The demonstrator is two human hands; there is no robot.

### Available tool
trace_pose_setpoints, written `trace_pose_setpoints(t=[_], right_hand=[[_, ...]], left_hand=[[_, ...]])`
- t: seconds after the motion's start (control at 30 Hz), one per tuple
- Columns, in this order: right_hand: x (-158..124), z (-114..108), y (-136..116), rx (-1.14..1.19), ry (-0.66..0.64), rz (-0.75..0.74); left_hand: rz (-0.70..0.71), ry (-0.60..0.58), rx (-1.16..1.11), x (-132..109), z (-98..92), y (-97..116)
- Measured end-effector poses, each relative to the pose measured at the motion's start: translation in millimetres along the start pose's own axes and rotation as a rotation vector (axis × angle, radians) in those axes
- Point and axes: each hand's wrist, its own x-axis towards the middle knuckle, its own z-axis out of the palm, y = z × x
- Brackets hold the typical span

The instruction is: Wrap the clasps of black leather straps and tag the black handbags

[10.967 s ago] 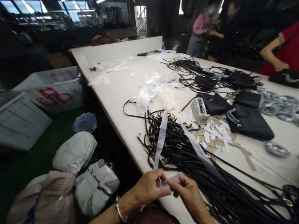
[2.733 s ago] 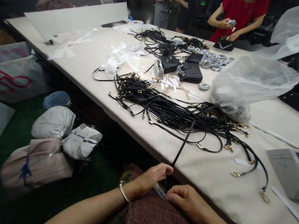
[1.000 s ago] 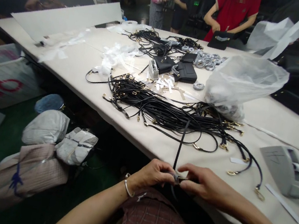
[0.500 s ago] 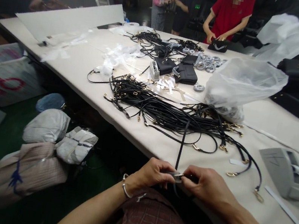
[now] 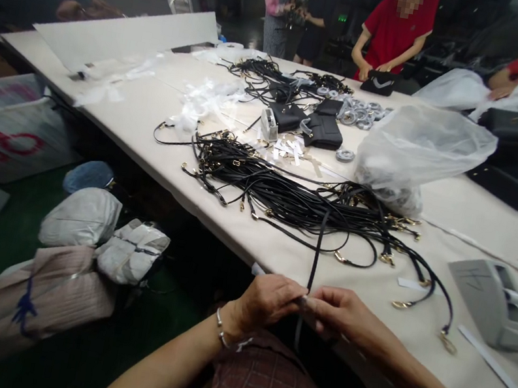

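Pinching together at the table's (image 5: 363, 344) near edge, the left hand (image 5: 266, 298) and right hand (image 5: 341, 312) gripped one black strap (image 5: 315, 256), which ran away from the fingertips into the strap pile (image 5: 289, 192) beyond.

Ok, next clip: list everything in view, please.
table: one, cream, across the frame
strap pile: many, black with gold clips, mid-table
black strap: one, black, from pile to both hands
plastic bag: one, clear, right of pile
tape dispensers: two, grey, near right and behind pile
handbags: several, black, centre and far right
tape rolls: many, greyish, behind handbags
plastic strips: heap, white, left of handbags
bundles: several, white and pinkish, floor left
people: at least three, far end
left hand: one, pinching black strap, bracelet on wrist
right hand: one, pinching black strap
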Motion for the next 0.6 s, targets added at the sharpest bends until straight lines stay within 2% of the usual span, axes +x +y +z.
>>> trace_pose_setpoints(t=[0.07,0.1,0.2,0.23,0.27,0.33,0.4,0.47,0.53,0.6], right_hand=[[-2,-8,4,0.007,-0.066,-0.021],[-4,-10,7,-0.098,-0.026,-0.044],[-5,-7,14,-0.666,0.195,-0.132],[-4,-2,14,-0.842,0.211,-0.173],[-3,3,14,-0.973,0.192,-0.202],[0,12,12,-1.088,0.113,-0.214],[3,11,11,-1.016,0.066,-0.218],[5,0,15,-0.821,0.047,-0.201],[9,-11,19,-0.627,0.034,-0.158],[16,-14,21,-0.531,0.024,-0.116]], left_hand=[[-0.023,0.021,-0.007,-1,-5.1,-2],[-0.048,0.032,-0.036,-1,-6.7,-2],[-0.212,0.016,-0.214,1,-5.7,0],[-0.286,-0.017,-0.303,2,-3.7,1],[-0.356,-0.056,-0.392,2,-1.4,2],[-0.445,-0.123,-0.535,1,1.9,4],[-0.456,-0.118,-0.594,-1,0.8,2],[-0.408,-0.022,-0.535,-3,-5.1,-3],[-0.301,0.118,-0.411,-3,-12.8,-10],[-0.175,0.188,-0.329,0,-18.3,-16]])
